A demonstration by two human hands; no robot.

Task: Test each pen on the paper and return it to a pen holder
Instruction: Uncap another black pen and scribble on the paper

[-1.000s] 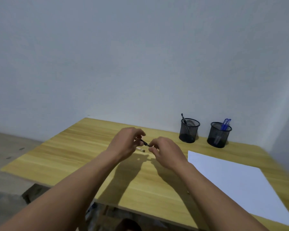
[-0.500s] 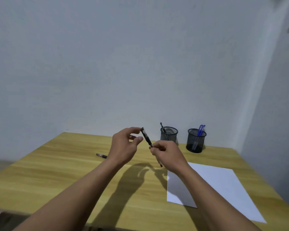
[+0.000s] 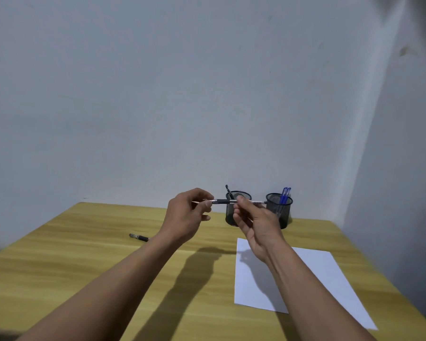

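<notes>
I hold a black-gripped pen [image 3: 225,201] level in the air above the wooden table [image 3: 84,262]. My left hand [image 3: 187,217] pinches its left end and my right hand [image 3: 256,222] pinches its middle. Behind the hands stand two black mesh pen holders: the left holder [image 3: 231,217] has one black pen [image 3: 229,191] in it, the right holder [image 3: 282,210] has blue pens [image 3: 284,195]. A white sheet of paper [image 3: 317,279] lies on the table under my right forearm. Another black pen [image 3: 139,237] lies on the table to the left.
A pale wall rises right behind the table, and a second wall closes the right side. The table's left edge drops to the floor at the far left.
The pen has swung from a steep slant to level, and both hands have risen a little. The view has shifted, so the holders and paper sit nearer the middle.
</notes>
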